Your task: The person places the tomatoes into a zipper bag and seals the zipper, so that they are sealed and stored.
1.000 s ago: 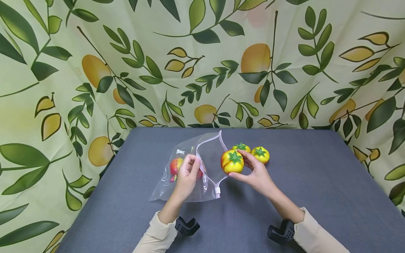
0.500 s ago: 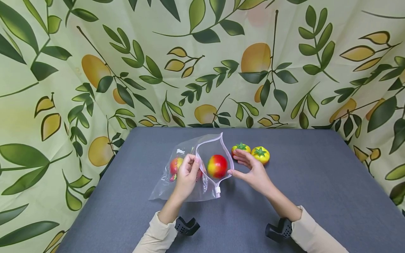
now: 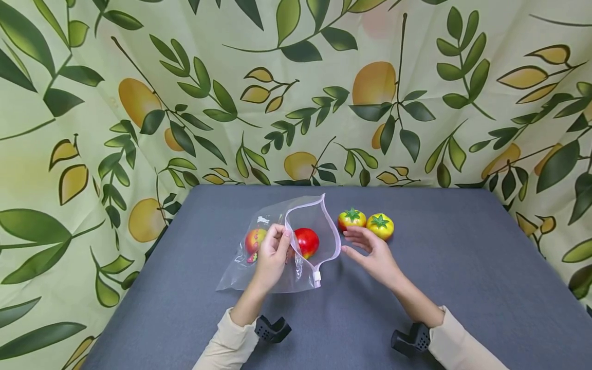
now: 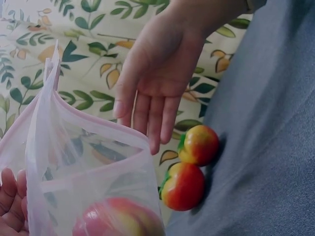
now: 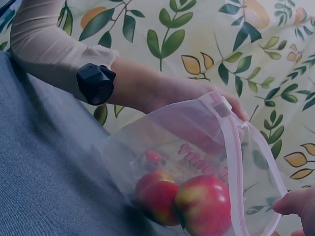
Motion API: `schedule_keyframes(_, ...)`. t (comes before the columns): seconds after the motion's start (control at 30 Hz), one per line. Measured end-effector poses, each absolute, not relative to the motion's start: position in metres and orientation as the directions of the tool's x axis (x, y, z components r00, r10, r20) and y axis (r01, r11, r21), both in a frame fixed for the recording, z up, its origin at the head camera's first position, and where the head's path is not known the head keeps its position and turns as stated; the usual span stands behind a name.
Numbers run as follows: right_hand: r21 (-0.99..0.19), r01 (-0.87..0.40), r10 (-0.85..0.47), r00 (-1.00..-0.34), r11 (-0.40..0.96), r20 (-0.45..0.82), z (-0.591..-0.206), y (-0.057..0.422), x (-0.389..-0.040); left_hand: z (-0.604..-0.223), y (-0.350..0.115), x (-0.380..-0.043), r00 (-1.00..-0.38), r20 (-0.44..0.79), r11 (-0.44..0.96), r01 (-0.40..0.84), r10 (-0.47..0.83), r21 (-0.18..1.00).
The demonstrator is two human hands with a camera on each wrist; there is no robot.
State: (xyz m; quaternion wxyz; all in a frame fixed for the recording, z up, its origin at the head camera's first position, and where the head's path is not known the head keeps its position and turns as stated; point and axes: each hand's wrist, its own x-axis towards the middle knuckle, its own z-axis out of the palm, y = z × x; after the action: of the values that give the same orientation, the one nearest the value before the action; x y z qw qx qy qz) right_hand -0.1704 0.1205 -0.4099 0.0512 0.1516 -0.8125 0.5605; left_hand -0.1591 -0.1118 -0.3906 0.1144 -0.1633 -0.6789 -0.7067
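Note:
My left hand [image 3: 273,254] pinches the near rim of a clear zip bag [image 3: 324,226] with a slider, its mouth wide and facing right. Inside, just past the mouth, lies a red-and-yellow toy tomato [image 3: 307,242]; more fruit [image 3: 255,239] shows through the plastic farther left, partly behind the hand. My right hand [image 3: 374,257] hangs at the right of the mouth with relaxed fingers and holds nothing. Its thumb [image 5: 291,201] is at the bag's rim in the right wrist view. Behind it stand two toy tomatoes with green leaves, one [image 3: 351,219] beside the other [image 3: 381,226].
A dark grey table [image 3: 462,257] carries everything. A leaf-and-fruit patterned cloth [image 3: 296,92] hangs behind and at the sides. Each wrist wears a black camera mount, the left one [image 3: 273,330] and the right one [image 3: 410,339].
My right hand has let go of the toy tomato, which has gone left into the bag. The right hand has drawn slightly right; the left hand keeps its hold on the rim.

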Motion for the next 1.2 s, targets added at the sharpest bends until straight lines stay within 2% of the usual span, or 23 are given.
schedule_keyframes(0.87, -0.871, -0.232, -0.118, -0.973, 0.433, 0.200, -0.413, 0.145, -0.174, -0.390, -0.111, -0.158, -0.921, 0.381, -0.040, 0.379, 0.074, 0.924)
schedule_keyframes(1.2, -0.865, -0.243, -0.087, -0.970, 0.440, 0.229, -0.409, 0.148, -0.175, -0.391, -0.110, -0.158, -0.920, 0.385, -0.034, 0.384, 0.072, 0.923)
